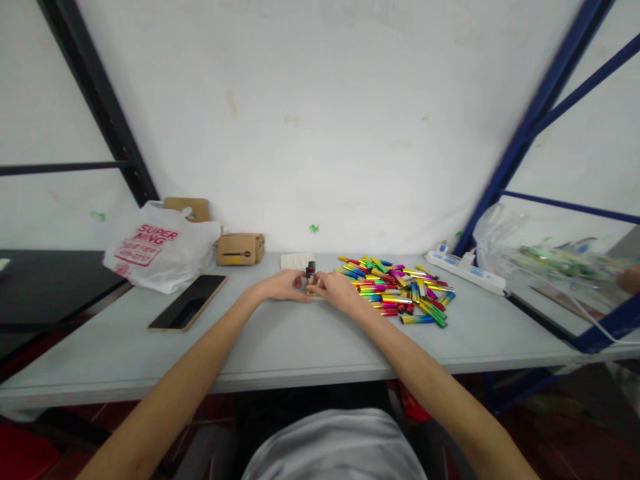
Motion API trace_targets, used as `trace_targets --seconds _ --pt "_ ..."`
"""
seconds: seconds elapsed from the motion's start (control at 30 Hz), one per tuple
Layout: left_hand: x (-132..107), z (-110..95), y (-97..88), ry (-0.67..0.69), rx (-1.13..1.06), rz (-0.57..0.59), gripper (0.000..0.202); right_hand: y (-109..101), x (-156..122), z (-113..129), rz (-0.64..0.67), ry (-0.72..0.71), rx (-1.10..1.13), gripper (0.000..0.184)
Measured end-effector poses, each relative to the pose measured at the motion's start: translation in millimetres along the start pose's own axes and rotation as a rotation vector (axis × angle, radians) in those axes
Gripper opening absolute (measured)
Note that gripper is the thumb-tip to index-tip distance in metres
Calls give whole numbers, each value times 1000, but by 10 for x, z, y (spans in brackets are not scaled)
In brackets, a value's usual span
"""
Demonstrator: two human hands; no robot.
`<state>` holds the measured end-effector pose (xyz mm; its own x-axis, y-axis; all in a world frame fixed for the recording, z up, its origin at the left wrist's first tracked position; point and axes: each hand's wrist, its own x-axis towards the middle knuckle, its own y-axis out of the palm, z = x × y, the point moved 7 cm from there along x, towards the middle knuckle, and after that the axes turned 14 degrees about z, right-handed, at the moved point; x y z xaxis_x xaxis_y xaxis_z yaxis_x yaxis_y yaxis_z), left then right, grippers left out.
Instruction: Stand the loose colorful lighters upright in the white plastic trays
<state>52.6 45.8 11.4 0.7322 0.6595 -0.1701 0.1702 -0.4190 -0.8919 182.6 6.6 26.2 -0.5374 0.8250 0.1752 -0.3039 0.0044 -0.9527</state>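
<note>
One grey worktop (280,353) carries everything. On its left sits a white plastic bag (163,257); right of centre lies a loose pile of shiny coloured tubes (395,290), their long axes running in many directions. A phone (190,303) lies flat, angled away to the right. The left hand (285,285) and right hand (336,288) nearly meet, fingers around a small dark-topped piece (311,269) near the back; I cannot tell how firmly either grips. Its long axis stands roughly upright, dark end up.
</note>
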Motion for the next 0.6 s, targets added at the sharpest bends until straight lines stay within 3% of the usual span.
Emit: trace_targets --seconds 0.17,0.27,0.37,0.5,0.6 --pt "-4 5 -8 -17 11 -6 66 -79 -33 -75 -39 -6 26 40" --pt "1 28 -4 -27 6 -9 71 -217 -68 -329 -127 84 12 44" --pt "4 43 7 -38 2 6 73 -316 -123 -695 -164 194 -59 35" --pt "-2 33 8 -30 -5 10 71 -274 -182 -1137 -16 312 -122 31" --pt "-1 41 11 -35 1 11 71 -211 -191 -1259 91 330 -155 32"
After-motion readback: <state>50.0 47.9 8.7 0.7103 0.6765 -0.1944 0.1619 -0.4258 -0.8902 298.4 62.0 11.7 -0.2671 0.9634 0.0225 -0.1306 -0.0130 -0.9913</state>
